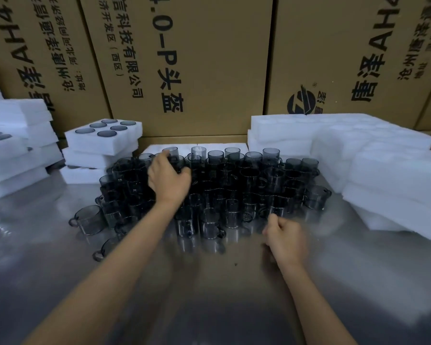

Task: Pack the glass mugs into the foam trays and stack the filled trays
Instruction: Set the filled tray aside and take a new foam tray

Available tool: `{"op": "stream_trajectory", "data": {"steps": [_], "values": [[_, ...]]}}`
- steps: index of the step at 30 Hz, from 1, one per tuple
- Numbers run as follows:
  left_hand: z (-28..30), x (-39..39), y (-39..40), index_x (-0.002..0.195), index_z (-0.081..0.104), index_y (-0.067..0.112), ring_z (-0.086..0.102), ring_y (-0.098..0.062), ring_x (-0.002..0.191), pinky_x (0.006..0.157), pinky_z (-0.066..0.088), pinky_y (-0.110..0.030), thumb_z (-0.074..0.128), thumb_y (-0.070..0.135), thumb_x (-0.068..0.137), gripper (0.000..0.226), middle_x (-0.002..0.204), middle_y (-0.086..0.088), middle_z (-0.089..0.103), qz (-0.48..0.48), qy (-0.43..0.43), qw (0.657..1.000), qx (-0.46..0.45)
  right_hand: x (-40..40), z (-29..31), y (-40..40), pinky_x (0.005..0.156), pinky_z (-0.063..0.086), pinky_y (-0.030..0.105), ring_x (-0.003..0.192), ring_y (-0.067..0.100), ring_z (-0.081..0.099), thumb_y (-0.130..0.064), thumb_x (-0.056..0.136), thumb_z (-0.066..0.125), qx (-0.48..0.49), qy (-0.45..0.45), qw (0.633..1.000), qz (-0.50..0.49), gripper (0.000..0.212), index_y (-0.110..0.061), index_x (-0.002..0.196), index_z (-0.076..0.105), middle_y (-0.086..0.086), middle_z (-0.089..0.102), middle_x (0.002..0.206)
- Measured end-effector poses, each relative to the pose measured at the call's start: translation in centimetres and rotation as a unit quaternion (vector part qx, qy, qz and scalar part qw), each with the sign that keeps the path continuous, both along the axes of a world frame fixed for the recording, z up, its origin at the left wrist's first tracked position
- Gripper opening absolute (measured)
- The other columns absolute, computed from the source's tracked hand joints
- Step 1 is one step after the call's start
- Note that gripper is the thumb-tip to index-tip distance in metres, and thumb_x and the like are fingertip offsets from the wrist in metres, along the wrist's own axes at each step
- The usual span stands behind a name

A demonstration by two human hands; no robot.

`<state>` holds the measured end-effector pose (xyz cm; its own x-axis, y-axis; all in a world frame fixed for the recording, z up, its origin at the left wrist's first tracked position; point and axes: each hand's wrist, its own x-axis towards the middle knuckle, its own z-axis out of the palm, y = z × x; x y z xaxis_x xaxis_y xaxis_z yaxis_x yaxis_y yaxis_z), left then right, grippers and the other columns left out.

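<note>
- Your two bare forearms reach out over the shiny metal tabletop, which reflects the things on it.
- Your right hand is the nearer one. It is above the tabletop, just in front of the mugs, with the fingers curled into a loose fist. It seems to hold nothing, but the picture is blurred there.
- Your left hand reaches farther, over the left half of the glass mugs. The fingers are bent down among the mugs at the back of the group. You cannot tell from this view if they grip one, because the hand covers its own fingertips.
- The mugs are dark, smoky glass with small handles. They stand upright and close together in a wide group in the middle of the tabletop. A few stand a little apart at the front left, and one mug stands at the right edge of the group.
- Left of the group there is a stack of filled foam trays; the top tray shows five round mug rims in its holes.
- At the far left edge there are more foam trays, piled unevenly.
- On the right there are piles of white foam trays.
- One foam tray lies flat just behind the mugs.
- Behind all stand big cardboard boxes with black printed characters.
</note>
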<state>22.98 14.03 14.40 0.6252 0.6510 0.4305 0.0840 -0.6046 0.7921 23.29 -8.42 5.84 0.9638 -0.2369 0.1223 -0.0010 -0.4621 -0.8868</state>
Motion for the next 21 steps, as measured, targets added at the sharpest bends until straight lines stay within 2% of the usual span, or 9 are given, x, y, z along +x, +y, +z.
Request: {"op": "stream_trajectory", "data": {"steps": [2, 6, 9, 11, 13, 15, 17, 19, 21], "values": [[-2.0, -1.7, -2.9, 0.142, 0.04, 0.013, 0.027, -0.027, 0.142, 0.119, 0.017, -0.048, 0.063, 0.016, 0.087, 0.06, 0.147, -0.008, 0.041, -0.033, -0.002, 0.999, 0.04, -0.5, -0.1, -0.3, 0.06, 0.052, 0.037, 0.057, 0.031, 0.058, -0.026, 0.095, 0.046, 0.022, -0.013, 1.0, 0.014, 0.041, -0.005, 0.064, 0.062, 0.014, 0.063, 0.059], [-5.4, -4.7, -7.3, 0.14, 0.042, 0.016, 0.022, -0.024, 0.145, 0.123, 0.001, -0.047, 0.061, 0.013, 0.086, 0.057, 0.147, -0.007, 0.039, -0.072, 0.001, 0.985, 0.155, -1.7, 1.1, -1.7, 0.066, 0.046, 0.033, 0.072, 0.021, 0.059, -0.017, 0.093, 0.052, -0.003, -0.037, 0.994, 0.103, 0.021, -0.016, 0.075, 0.062, -0.001, 0.061, 0.067], [-7.4, -6.4, -9.6, 0.141, 0.042, 0.017, 0.018, -0.025, 0.148, 0.122, -0.008, -0.047, 0.057, 0.017, 0.09, 0.053, 0.152, -0.008, 0.034, -0.09, 0.018, 0.969, 0.23, -2.5, 3.5, -4.1, 0.072, 0.048, 0.033, 0.087, 0.021, 0.059, -0.013, 0.088, 0.058, -0.093, -0.153, 0.981, 0.08, 0.01, -0.016, 0.089, 0.067, -0.001, 0.067, 0.087], [-8.2, -7.4, -10.9, 0.142, 0.041, 0.017, 0.015, -0.025, 0.149, 0.122, -0.01, -0.047, 0.056, 0.021, 0.092, 0.052, 0.154, -0.007, 0.032, -0.108, 0.026, 0.958, 0.265, -2.4, 5.6, -6.4, 0.077, 0.044, 0.039, 0.096, 0.028, 0.055, -0.013, 0.082, 0.061, -0.234, -0.272, 0.933, -0.004, 0.016, -0.013, 0.097, 0.068, 0.004, 0.066, 0.098], [-8.5, -8.1, -11.7, 0.143, 0.041, 0.018, 0.014, -0.024, 0.15, 0.122, -0.01, -0.046, 0.055, 0.023, 0.094, 0.051, 0.155, -0.007, 0.032, -0.122, 0.032, 0.949, 0.29, -1.3, 7.9, -9.0, 0.084, 0.038, 0.044, 0.105, 0.034, 0.052, -0.013, 0.077, 0.063, -0.338, -0.33, 0.877, -0.085, 0.027, -0.011, 0.104, 0.067, 0.01, 0.063, 0.111], [-8.7, -8.4, -12.0, 0.142, 0.043, 0.017, 0.017, -0.025, 0.15, 0.122, -0.009, -0.046, 0.054, 0.023, 0.094, 0.05, 0.154, -0.007, 0.034, -0.127, 0.036, 0.944, 0.302, 0.5, 9.9, -11.9, 0.098, 0.032, 0.049, 0.124, 0.036, 0.044, -0.017, 0.077, 0.065, -0.398, -0.273, 0.868, -0.114, 0.045, -0.01, 0.121, 0.06, 0.015, 0.054, 0.132], [-8.7, -8.6, -12.1, 0.142, 0.044, 0.016, 0.017, -0.025, 0.15, 0.122, -0.01, -0.045, 0.054, 0.022, 0.094, 0.05, 0.154, -0.008, 0.034, -0.132, 0.042, 0.943, 0.301, 2.1, 11.1, -14.5, 0.109, 0.022, 0.051, 0.138, 0.037, 0.03, -0.03, 0.079, 0.067, -0.45, -0.145, 0.873, -0.115, 0.063, -0.012, 0.136, 0.047, 0.016, 0.041, 0.146], [-8.8, -8.6, -11.9, 0.142, 0.043, 0.016, 0.014, -0.025, 0.15, 0.122, -0.01, -0.042, 0.055, 0.021, 0.094, 0.05, 0.155, -0.008, 0.032, -0.142, 0.047, 0.949, 0.278, 3.2, 11.2, -16.3, 0.113, 0.018, 0.052, 0.139, 0.038, 0.027, -0.041, 0.082, 0.067, -0.505, -0.051, 0.854, -0.112, 0.069, -0.017, 0.141, 0.04, 0.015, 0.037, 0.149], [-9.0, -8.6, -11.7, 0.142, 0.043, 0.015, 0.014, -0.025, 0.149, 0.123, -0.008, -0.041, 0.056, 0.018, 0.093, 0.05, 0.154, -0.009, 0.032, -0.151, 0.043, 0.954, 0.255, 3.8, 10.8, -17.1, 0.114, 0.019, 0.052, 0.134, 0.039, 0.035, -0.037, 0.085, 0.065, -0.533, -0.047, 0.838, -0.103, 0.063, -0.02, 0.141, 0.041, 0.014, 0.038, 0.146]]}}
